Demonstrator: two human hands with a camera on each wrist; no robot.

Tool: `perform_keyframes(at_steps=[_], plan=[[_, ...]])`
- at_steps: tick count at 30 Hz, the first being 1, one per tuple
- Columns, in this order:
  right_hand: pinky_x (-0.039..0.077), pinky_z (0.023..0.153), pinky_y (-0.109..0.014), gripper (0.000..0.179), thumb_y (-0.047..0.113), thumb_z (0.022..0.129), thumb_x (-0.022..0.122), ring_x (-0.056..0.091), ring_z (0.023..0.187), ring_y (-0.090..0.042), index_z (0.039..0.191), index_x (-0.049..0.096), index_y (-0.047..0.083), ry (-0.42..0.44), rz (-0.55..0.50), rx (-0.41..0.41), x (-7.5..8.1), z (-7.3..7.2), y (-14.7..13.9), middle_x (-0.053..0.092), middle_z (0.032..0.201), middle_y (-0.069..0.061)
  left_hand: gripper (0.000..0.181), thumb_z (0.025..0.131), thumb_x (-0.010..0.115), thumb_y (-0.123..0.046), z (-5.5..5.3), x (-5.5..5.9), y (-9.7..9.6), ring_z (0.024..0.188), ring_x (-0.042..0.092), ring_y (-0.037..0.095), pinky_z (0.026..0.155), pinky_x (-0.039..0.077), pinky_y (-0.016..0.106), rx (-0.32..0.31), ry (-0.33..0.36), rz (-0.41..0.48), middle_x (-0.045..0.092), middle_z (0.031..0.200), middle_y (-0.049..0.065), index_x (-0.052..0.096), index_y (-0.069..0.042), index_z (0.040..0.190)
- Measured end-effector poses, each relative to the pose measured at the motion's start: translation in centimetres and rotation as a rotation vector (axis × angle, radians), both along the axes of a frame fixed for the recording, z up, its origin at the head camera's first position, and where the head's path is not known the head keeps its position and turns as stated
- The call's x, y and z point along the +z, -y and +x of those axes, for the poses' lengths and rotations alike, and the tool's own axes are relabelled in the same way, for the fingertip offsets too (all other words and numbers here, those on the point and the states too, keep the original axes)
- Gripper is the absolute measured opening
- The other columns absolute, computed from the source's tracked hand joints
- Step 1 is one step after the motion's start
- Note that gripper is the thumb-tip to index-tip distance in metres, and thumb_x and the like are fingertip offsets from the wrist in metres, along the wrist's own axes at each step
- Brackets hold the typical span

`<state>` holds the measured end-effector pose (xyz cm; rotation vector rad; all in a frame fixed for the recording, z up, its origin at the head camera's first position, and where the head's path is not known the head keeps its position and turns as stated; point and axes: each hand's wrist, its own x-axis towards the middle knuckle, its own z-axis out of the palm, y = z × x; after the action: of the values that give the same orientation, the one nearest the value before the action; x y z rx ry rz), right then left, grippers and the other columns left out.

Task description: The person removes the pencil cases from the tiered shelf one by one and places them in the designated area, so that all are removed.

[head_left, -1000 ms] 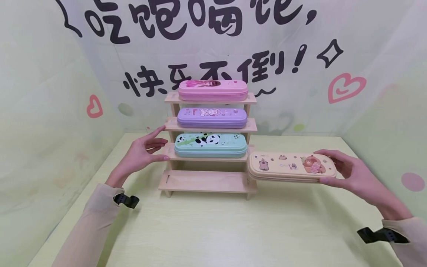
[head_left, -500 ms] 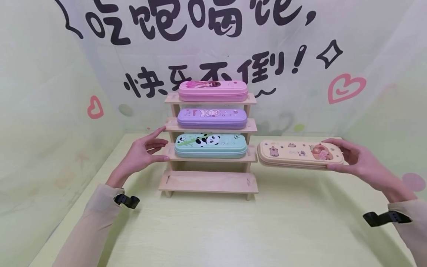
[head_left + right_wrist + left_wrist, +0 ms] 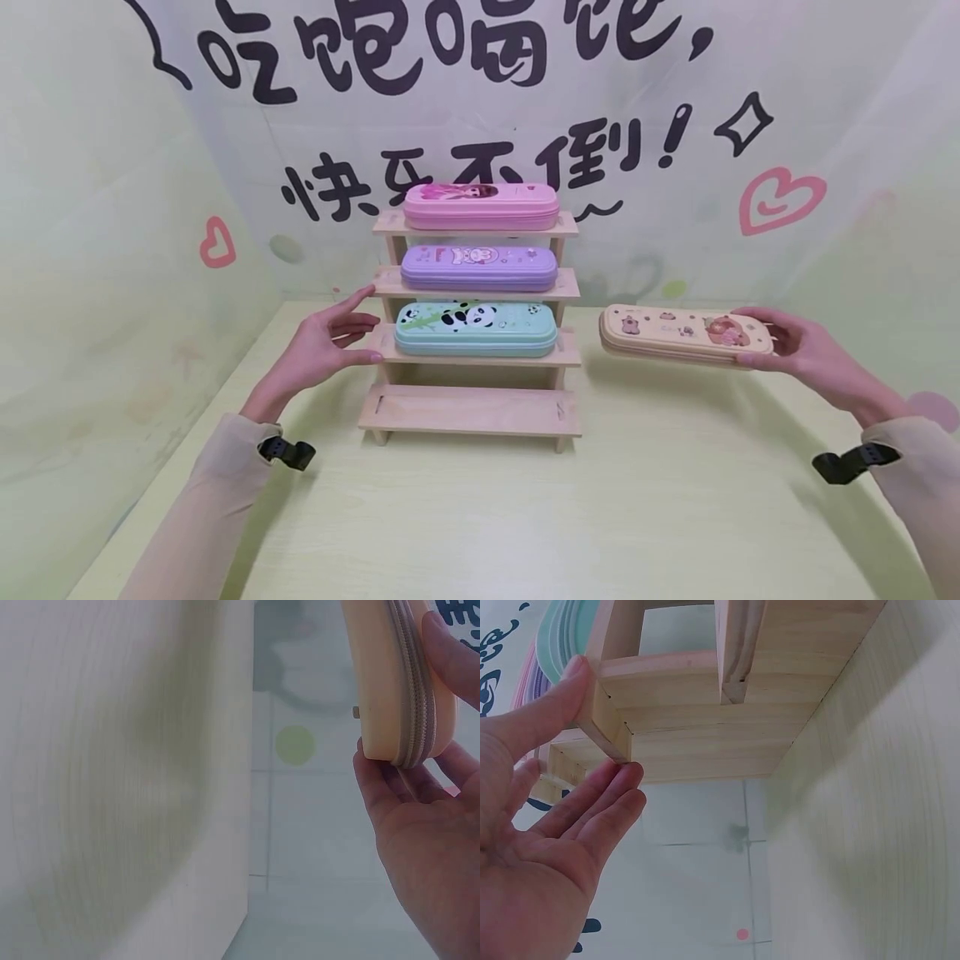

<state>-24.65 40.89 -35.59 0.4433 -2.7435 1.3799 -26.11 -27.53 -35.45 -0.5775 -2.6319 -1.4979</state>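
My right hand [image 3: 806, 354] holds a cream zip pencil case [image 3: 667, 333] with cartoon animals by its right end, raised to the right of a stepped wooden display stand [image 3: 465, 410]. The right wrist view shows its zipper [image 3: 409, 690], the thumb on one face and fingers round the end. My left hand [image 3: 324, 346] pinches the left end of the stand's second tier from the bottom, thumb and fingertips on opposite sides of the wood [image 3: 604, 724]. On the upper tiers lie a mint panda pencil case [image 3: 476, 329], a purple one [image 3: 480, 268] and a pink one [image 3: 480, 207].
The stand's lowest tier [image 3: 468, 408] is bare wood. It stands on a pale wood-grain table [image 3: 487, 517]. Behind rises a white backdrop [image 3: 675, 233] with large black characters and pink hearts; pale green panels flank both sides.
My right hand has carried the cream pencil case up and to the right, away from the stand's lower tiers. The left hand has stayed at the stand's left end.
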Motion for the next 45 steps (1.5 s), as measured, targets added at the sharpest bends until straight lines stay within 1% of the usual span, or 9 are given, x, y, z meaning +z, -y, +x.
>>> perform_keyframes(at_steps=[10, 17, 20, 24, 27, 30, 35, 37, 45], plan=[[0.059, 0.079, -0.018, 0.062, 0.002, 0.098, 0.074, 0.065, 0.099, -0.007, 0.153, 0.046, 0.002, 0.063, -0.009, 0.027, -1.2, -2.7, -1.4, 0.064, 0.119, 0.01, 0.101, 0.082, 0.093, -0.013, -0.1, -0.1, 0.1, 0.127, 0.062, 0.033, 0.111, 0.051, 0.038, -0.001, -0.001, -0.002, 0.066, 0.136, 0.017, 0.038, -0.034, 0.165], [0.056, 0.081, -0.018, 0.063, 0.013, 0.1, 0.075, 0.062, 0.102, -0.007, 0.154, 0.043, 0.004, 0.115, 0.042, 0.025, -2.4, -4.0, -2.5, 0.06, 0.123, 0.008, 0.101, 0.083, 0.093, -0.011, -0.1, -0.2, 0.0, 0.127, 0.063, 0.032, 0.111, 0.051, 0.04, -0.001, 0.001, 0.001, 0.066, 0.136, 0.016, 0.038, -0.033, 0.165], [0.055, 0.082, -0.018, 0.064, 0.015, 0.101, 0.074, 0.061, 0.102, -0.007, 0.155, 0.042, 0.005, 0.14, 0.058, 0.013, -2.9, -4.3, -2.9, 0.054, 0.128, 0.002, 0.102, 0.082, 0.093, -0.011, -0.1, -0.2, 0.0, 0.127, 0.063, 0.032, 0.111, 0.05, 0.041, -0.004, 0.003, 0.004, 0.066, 0.136, 0.016, 0.038, -0.033, 0.165], [0.053, 0.082, -0.016, 0.065, 0.017, 0.102, 0.073, 0.059, 0.104, -0.005, 0.157, 0.04, 0.006, 0.164, 0.067, 0.01, -3.3, -4.6, -3.0, 0.041, 0.14, -0.007, 0.102, 0.083, 0.093, -0.012, -0.1, -0.1, 0.0, 0.127, 0.063, 0.032, 0.111, 0.051, 0.038, 0.0, 0.0, -0.002, 0.066, 0.136, 0.016, 0.037, -0.033, 0.165], [0.052, 0.082, -0.016, 0.066, 0.019, 0.102, 0.073, 0.058, 0.104, -0.006, 0.158, 0.04, 0.007, 0.171, 0.079, 0.01, -3.5, -5.0, -3.0, 0.035, 0.145, -0.01, 0.102, 0.083, 0.093, -0.012, -0.1, 0.0, 0.0, 0.127, 0.062, 0.032, 0.111, 0.051, 0.037, 0.006, -0.001, -0.008, 0.066, 0.136, 0.016, 0.037, -0.034, 0.165], [0.053, 0.082, -0.018, 0.068, 0.02, 0.102, 0.074, 0.059, 0.104, -0.007, 0.159, 0.04, 0.006, 0.185, 0.081, 0.008, -3.6, -5.4, -2.9, 0.039, 0.144, -0.009, 0.101, 0.083, 0.093, -0.011, -0.1, 0.0, 0.0, 0.127, 0.062, 0.032, 0.111, 0.051, 0.038, 0.007, 0.001, -0.007, 0.066, 0.136, 0.016, 0.038, -0.034, 0.165], [0.055, 0.085, -0.018, 0.071, 0.02, 0.1, 0.076, 0.062, 0.106, -0.007, 0.16, 0.04, 0.005, 0.219, 0.066, 0.021, -4.0, -6.1, -2.7, 0.056, 0.133, 0.001, 0.101, 0.083, 0.093, -0.011, -0.1, 0.0, 0.0, 0.128, 0.062, 0.032, 0.111, 0.051, 0.039, 0.007, 0.005, -0.003, 0.066, 0.136, 0.016, 0.038, -0.033, 0.165], [0.054, 0.085, -0.018, 0.072, 0.02, 0.1, 0.076, 0.061, 0.108, -0.006, 0.16, 0.039, 0.005, 0.222, 0.078, 0.036, -4.1, -6.4, -2.5, 0.057, 0.133, 0.002, 0.101, 0.083, 0.093, -0.011, 0.0, 0.0, -0.1, 0.128, 0.062, 0.032, 0.111, 0.051, 0.039, 0.007, 0.006, -0.003, 0.066, 0.136, 0.016, 0.038, -0.033, 0.165], [0.05, 0.085, -0.018, 0.075, 0.024, 0.1, 0.076, 0.055, 0.109, -0.003, 0.162, 0.037, 0.005, 0.206, 0.164, 0.053, -4.2, -7.2, -2.2, 0.048, 0.145, -0.018, 0.101, 0.083, 0.092, -0.01, -0.1, 0.0, 0.0, 0.128, 0.062, 0.033, 0.112, 0.05, 0.04, 0.006, 0.012, -0.001, 0.065, 0.137, 0.017, 0.038, -0.032, 0.165]])
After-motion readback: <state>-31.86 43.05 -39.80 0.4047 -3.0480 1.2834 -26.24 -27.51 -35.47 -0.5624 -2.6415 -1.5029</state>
